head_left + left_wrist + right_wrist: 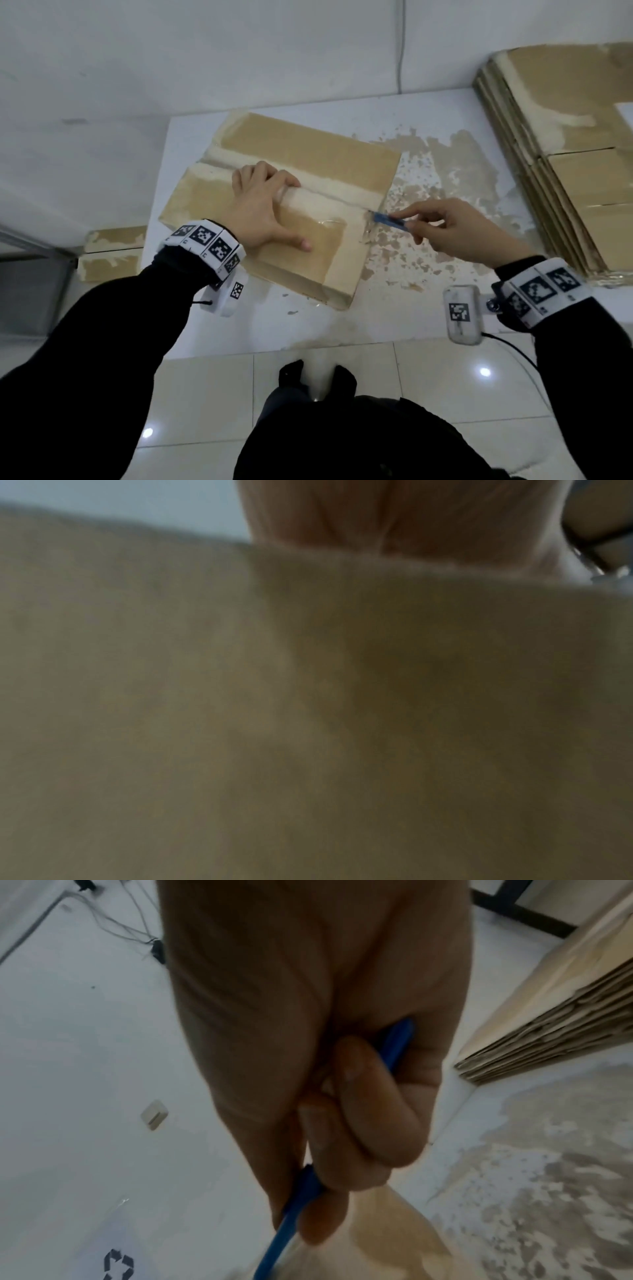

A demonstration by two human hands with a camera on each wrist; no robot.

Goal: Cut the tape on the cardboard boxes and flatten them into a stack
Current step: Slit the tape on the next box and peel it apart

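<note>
A brown cardboard box (308, 154) lies on the white table (342, 325), with a pale tape strip along its middle seam. My left hand (263, 205) presses flat on the box top with spread fingers; in the left wrist view only blurred cardboard (240, 696) and the palm show. My right hand (459, 229) grips a blue cutter (388, 219) whose tip sits at the box's right edge, at the end of the seam. In the right wrist view my curled fingers (359, 1110) wrap the blue cutter (291, 1223) above the box corner.
A stack of flattened boxes (565, 154) lies at the table's far right. Torn brown paper residue (445, 178) spots the tabletop between box and stack. Another cardboard piece (113, 253) sits low at the left, beyond the table edge. Tiled floor lies in front.
</note>
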